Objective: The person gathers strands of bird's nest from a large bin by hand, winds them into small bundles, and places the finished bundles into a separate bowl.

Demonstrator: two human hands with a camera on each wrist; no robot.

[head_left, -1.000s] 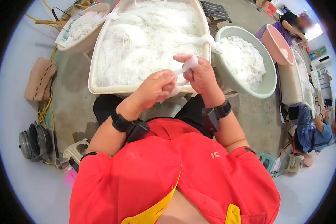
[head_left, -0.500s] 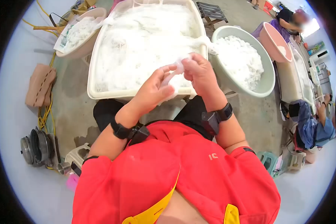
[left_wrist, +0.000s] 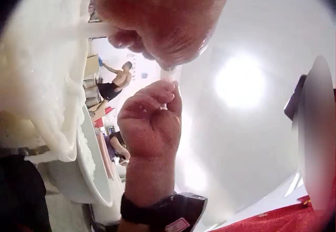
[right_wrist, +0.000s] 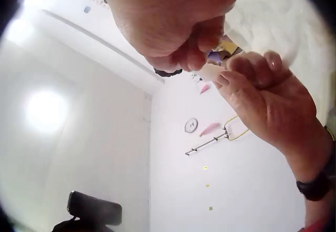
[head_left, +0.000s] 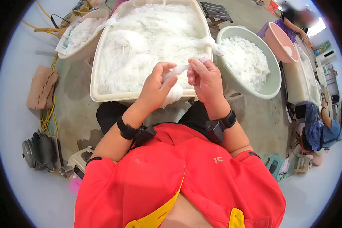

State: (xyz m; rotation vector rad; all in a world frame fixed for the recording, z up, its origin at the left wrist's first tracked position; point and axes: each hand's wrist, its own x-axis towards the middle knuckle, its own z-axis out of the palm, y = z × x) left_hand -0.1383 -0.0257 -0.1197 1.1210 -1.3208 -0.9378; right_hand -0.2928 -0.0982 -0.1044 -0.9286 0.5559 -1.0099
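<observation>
A white, translucent, wet-looking strand (head_left: 181, 69) runs between my two hands over the near edge of the big white tub (head_left: 119, 95). My left hand (head_left: 155, 86) holds it between thumb and bent fingers. Below that hand hangs a looser white bunch (head_left: 173, 94) of the same look. On the other side, my right hand (head_left: 208, 81) pinches the strand with thumb and forefinger, and a short end sticks out past the fingers. The right wrist view shows the strand (right_wrist: 211, 73) bridging the small gap between the hands. White stringy material (head_left: 152, 41) fills the tub.
A pale green basin (head_left: 273, 81) of white clumps stands right of the tub, joined to it by a white strand bundle. Another basin (head_left: 93, 43) sits at the left. A pink basin (head_left: 277, 41), a folding stool (head_left: 216, 13) and two seated people are farther right.
The left fingers have opened from a closed fist and now hold the strand more loosely. The right hand has turned and shifted slightly, its fingers now pinching the strand.
</observation>
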